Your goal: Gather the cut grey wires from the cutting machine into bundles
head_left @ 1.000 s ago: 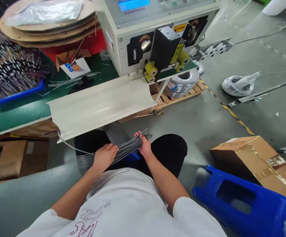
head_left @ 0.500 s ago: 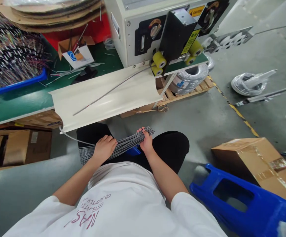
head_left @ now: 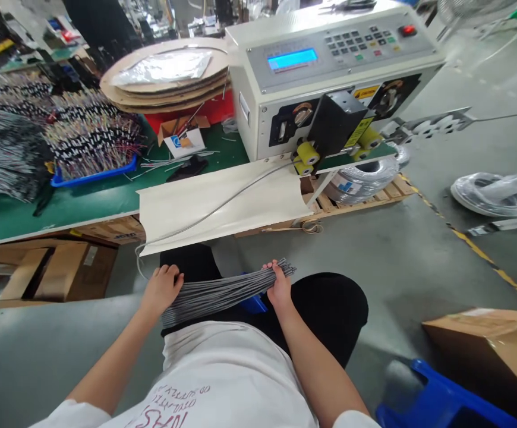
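A bundle of cut grey cables (head_left: 227, 294) lies across my black-trousered lap. My right hand (head_left: 280, 286) is closed round the bundle's right end, whose tips stick out past the fingers. My left hand (head_left: 163, 288) is at the left end, its fingers curled over the upper cables; its palm side is hidden. One long grey cable (head_left: 223, 203) runs from the yellow rollers (head_left: 307, 153) of a wire-cutting machine (head_left: 294, 89) down a cream chute (head_left: 258, 205). Its loose end hangs over the chute's left edge beside my left hand.
On the green bench (head_left: 102, 205) are a blue tray (head_left: 93, 178) of wires, a grey cable pile (head_left: 6, 154), cardboard discs (head_left: 164, 98) and a small box (head_left: 186, 142). Cartons (head_left: 75, 270) stand below. At right are a blue stool (head_left: 454, 398) and a carton (head_left: 494, 345).
My left hand has slid leftward along the bundle to its left end. The cable on the chute has lengthened past the edge. The view has tilted up, bringing the machine's display into sight.
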The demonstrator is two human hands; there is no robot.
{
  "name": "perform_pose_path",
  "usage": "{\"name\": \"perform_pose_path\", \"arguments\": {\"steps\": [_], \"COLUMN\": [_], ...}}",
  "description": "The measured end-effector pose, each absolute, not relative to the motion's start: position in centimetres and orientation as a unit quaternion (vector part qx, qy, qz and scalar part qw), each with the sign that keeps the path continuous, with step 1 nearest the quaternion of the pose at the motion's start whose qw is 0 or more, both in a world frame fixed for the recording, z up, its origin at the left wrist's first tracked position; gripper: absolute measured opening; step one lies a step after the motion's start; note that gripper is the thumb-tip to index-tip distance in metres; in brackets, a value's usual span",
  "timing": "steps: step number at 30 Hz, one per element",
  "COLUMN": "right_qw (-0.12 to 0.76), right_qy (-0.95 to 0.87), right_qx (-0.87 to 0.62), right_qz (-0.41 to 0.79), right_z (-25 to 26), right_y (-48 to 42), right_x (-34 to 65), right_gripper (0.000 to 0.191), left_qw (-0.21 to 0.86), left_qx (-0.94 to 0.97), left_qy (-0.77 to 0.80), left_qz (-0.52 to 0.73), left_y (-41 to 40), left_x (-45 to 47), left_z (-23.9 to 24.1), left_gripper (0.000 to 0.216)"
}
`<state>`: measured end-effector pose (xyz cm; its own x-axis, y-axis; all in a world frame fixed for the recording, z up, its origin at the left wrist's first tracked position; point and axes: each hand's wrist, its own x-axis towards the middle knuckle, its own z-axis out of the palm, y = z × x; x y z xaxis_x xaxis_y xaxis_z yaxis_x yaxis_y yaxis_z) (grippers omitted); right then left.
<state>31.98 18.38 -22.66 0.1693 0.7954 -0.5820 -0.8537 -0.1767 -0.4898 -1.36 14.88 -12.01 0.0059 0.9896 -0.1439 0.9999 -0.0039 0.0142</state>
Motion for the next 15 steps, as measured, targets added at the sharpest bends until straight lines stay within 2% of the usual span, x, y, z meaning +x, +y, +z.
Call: {"name": "perform_pose_path", "arguments": {"steps": [5,8,10,12,15], "right_qw": [0.629,0.629,0.629,0.631,0.634], "right_qy": [0.045,0.054,0.049,0.041,0.029], "right_qx": [-0.419,-0.420,-0.420,-0.426,-0.438], "right_qz": [0.653,0.652,0.653,0.647,0.636], "right_z": [-22.5,-22.5,-22.6,-22.7,-22.9], "right_y": [18.5,18.3,18.2,18.1,18.1], "right_x": [31.8,31.8,31.8,32.0,32.3], "right_gripper": [0.032,0.034,0.034,0.034,0.035], "left_qw": [0.108,0.211,0.241,0.206,0.072], "left_qx": [0.723,0.832,0.892,0.920,0.918], "left_qy": [0.672,0.508,0.382,0.328,0.362], "left_qz": [-0.120,-0.075,-0.008,0.057,0.148], "left_y": [15.6,17.9,19.8,21.9,25.3], "left_x": [1.0,5.4,8.4,10.8,13.1], "left_z": [-9.7,-5.6,-2.7,-0.5,0.6], "left_gripper": [0.025,0.025,0.025,0.025,0.027]}}
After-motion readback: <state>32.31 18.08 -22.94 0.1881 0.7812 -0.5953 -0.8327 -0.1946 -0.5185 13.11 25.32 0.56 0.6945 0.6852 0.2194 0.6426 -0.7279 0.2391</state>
